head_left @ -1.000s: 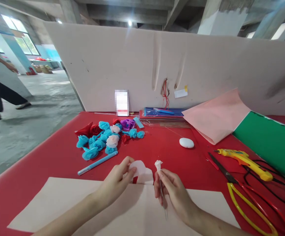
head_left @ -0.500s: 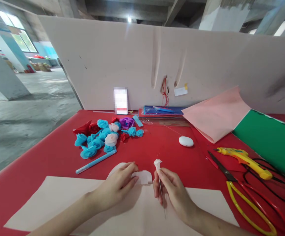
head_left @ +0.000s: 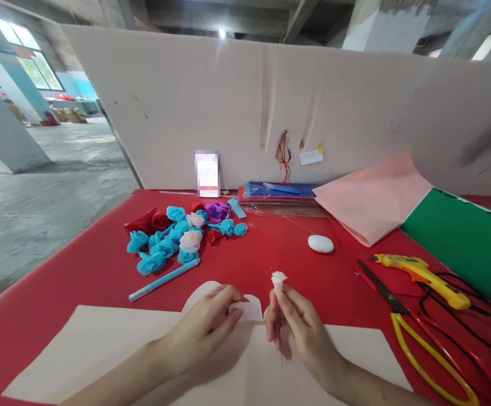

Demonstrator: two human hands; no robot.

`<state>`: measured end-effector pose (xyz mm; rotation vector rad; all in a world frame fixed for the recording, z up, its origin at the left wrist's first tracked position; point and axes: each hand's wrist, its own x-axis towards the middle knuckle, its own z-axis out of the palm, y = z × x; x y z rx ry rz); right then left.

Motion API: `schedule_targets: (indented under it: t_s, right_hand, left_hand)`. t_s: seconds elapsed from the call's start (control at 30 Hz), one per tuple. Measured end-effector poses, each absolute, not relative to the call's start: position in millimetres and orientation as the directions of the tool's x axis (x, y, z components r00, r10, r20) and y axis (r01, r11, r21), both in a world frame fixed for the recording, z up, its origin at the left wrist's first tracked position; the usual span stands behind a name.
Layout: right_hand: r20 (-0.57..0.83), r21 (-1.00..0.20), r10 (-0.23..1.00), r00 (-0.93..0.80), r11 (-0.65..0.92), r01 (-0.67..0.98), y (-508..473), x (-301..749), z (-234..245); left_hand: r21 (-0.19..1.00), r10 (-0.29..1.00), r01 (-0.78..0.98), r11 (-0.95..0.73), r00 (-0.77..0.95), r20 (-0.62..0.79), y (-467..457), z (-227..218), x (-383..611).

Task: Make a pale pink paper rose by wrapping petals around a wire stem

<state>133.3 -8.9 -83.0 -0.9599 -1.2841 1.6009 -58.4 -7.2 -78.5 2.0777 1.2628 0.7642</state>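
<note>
My right hand (head_left: 298, 327) pinches a thin wire stem topped with a small white paper bud (head_left: 278, 279), held upright over the red table. My left hand (head_left: 209, 327) rests beside it, fingertips pressed on a pale scalloped paper petal piece (head_left: 247, 307) lying on a large pale paper sheet (head_left: 101, 344). The two hands are a few centimetres apart.
A heap of blue, red, white and purple paper flowers (head_left: 173, 237) lies at the left with a blue pen (head_left: 163, 279). A white oval object (head_left: 320, 243), pink paper (head_left: 367, 206), green sheet (head_left: 465, 242), yellow glue gun (head_left: 423, 273) and yellow-red scissors (head_left: 423, 344) lie to the right.
My left hand lowered the petal piece flat onto the pale sheet. My right hand shifted the bud slightly right. A person walking at the far left has left the view.
</note>
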Motion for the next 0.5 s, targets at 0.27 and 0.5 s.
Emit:
schedule_targets:
  t_s: [0.27,0.5]
  right_hand:
    - [0.649,-0.696,0.691,-0.318,0.708,0.119,7,149,-31]
    - [0.864,-0.216,0.332,-0.379,0.924,0.316,17,151,1]
  left_hand:
    - [0.779,0.918,0.487,-0.396,0.189,0.349,0,-4,-44]
    - [0.709,0.841,0.48,-0.517,0.132,0.524,-5,46,-28]
